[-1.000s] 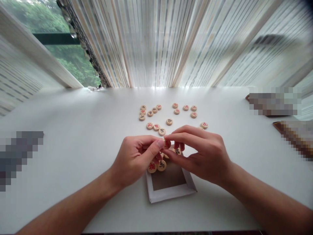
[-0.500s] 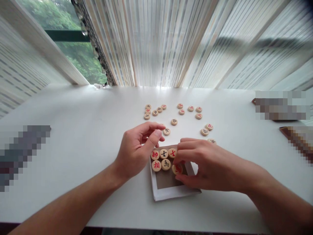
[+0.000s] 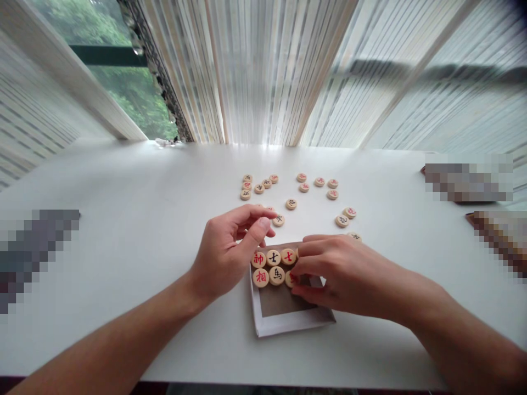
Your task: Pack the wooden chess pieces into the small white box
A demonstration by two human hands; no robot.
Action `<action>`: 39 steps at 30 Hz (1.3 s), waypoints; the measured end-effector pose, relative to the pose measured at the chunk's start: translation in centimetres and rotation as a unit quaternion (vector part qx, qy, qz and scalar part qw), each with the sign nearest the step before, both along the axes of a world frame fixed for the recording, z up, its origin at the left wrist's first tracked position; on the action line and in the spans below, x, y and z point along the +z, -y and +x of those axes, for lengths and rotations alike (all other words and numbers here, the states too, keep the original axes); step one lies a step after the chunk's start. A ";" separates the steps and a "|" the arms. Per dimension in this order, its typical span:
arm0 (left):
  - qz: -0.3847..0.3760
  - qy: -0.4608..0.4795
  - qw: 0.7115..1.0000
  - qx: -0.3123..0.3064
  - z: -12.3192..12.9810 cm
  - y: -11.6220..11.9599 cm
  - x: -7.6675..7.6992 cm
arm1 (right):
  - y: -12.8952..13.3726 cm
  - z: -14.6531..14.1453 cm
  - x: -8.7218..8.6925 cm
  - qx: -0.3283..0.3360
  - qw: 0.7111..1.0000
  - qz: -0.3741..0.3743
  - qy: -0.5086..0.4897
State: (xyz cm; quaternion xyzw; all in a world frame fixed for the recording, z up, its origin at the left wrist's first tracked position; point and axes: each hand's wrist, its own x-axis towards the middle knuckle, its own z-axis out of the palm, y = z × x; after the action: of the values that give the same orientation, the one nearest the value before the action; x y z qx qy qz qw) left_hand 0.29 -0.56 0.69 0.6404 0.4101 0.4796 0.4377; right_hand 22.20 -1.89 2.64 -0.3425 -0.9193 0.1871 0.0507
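Note:
A shallow open box [image 3: 257, 323] with a white rim and brown floor sits before me, holding two rows of round wooden Chinese chess pieces. In the back row are a red general piece [image 3: 258, 259], a black advisor [image 3: 273, 258] and a red advisor [image 3: 289, 256]. The front row has a red elephant [image 3: 261, 277] and a black horse piece [image 3: 276, 275]. Beside the black horse, my right hand [image 3: 333, 266] pinches a red horse piece [image 3: 290, 278], partly covered by its fingers. My left hand [image 3: 234, 247], loosely curled with thumb and fingers apart, hovers at the box's back left corner, holding nothing visible.
Several loose pieces lie on the white table [image 3: 164, 186] beyond the box, among them a black piece [image 3: 279, 220] by my left fingertips and another [image 3: 341, 220] past my right hand. Blurred-out objects lie at the left and right. Striped curtains [image 3: 263, 71] hang behind.
My right hand has moved the red horse piece left, up against the black horse piece in the box. My left hand has hardly moved; the view has shifted slightly.

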 end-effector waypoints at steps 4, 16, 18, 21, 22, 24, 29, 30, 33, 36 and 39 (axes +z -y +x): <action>-0.001 -0.003 1.000 -0.002 -0.1 -0.1 0.0 | 0.1 0.0 -0.2 0.006 0.999 0.031 -0.003; 0.000 -0.008 1.000 0.007 0.1 -0.2 0.1 | -0.1 0.2 -0.7 0.006 0.997 0.074 -0.011; -0.003 -0.006 1.000 0.008 0.0 -0.2 0.1 | -0.1 0.3 -0.6 0.004 0.998 0.064 -0.012; -0.003 -0.006 1.000 0.012 -0.2 -0.4 0.0 | -0.1 0.5 -0.3 -0.006 0.998 0.051 -0.025; -0.003 -0.007 1.000 0.014 -0.4 -0.5 -0.1 | -0.1 0.6 -0.2 -0.010 0.998 0.051 -0.032; -0.004 -0.006 1.000 0.022 -0.8 -1.0 -0.1 | -0.2 0.7 0.0 -0.012 0.997 0.054 -0.054; 0.017 -0.030 0.997 0.069 -2.0 -2.9 -0.3 | -0.6 0.9 0.2 -0.026 0.988 0.058 -0.142; 0.021 -0.043 0.996 0.080 -2.3 -3.3 -0.3 | -0.7 1.0 0.1 -0.035 0.985 0.062 -0.158; 0.038 -0.117 0.987 0.103 -3.0 -4.2 -0.7 | -1.5 1.0 -0.4 -0.083 0.974 0.089 -0.191; 0.043 -0.152 0.982 0.106 -3.3 -4.8 -1.3 | -2.8 1.0 -0.8 -0.162 0.961 0.106 -0.195; 0.052 -0.181 0.976 0.106 -3.2 -4.9 -1.5 | -4.2 0.7 -0.9 -0.234 0.954 0.109 -0.153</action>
State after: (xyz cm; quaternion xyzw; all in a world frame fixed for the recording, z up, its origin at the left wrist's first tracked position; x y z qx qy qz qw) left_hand -2.89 4.30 -0.82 0.6912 0.5226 0.4201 0.2695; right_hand 22.93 2.35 1.78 -0.5073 -0.8098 0.1183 0.2700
